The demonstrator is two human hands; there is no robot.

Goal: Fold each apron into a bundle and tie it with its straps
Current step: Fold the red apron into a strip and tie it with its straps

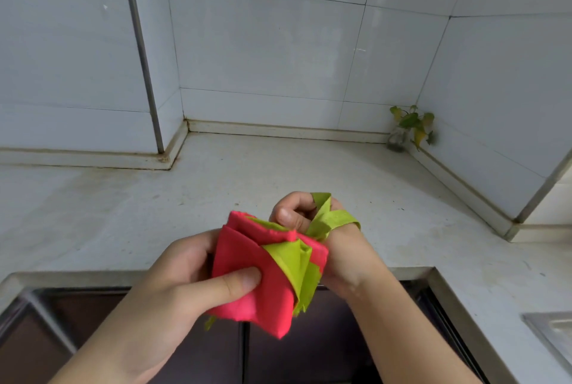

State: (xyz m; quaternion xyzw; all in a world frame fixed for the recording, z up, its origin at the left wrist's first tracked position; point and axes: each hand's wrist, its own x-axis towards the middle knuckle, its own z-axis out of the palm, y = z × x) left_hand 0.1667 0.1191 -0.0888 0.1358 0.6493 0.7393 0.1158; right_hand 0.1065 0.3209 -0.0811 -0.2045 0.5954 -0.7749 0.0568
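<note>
A pink apron [247,260] is folded into a thick bundle and held in the air over the counter's front edge. Its lime-green straps [322,219] run across the bundle and hang down its right side. My left hand [185,278] grips the bundle from the left, thumb pressed on its front face. My right hand [297,213] is behind the bundle's upper right corner, fingers curled round a green strap that loops over the back of that hand and wrist.
A pale stone counter [216,198] fills the corner under white wall tiles. A small leafy plant in a glass jar [408,129] stands in the back right corner. A dark recessed opening [62,321] lies below my arms. A metal sink rim [551,334] shows at right.
</note>
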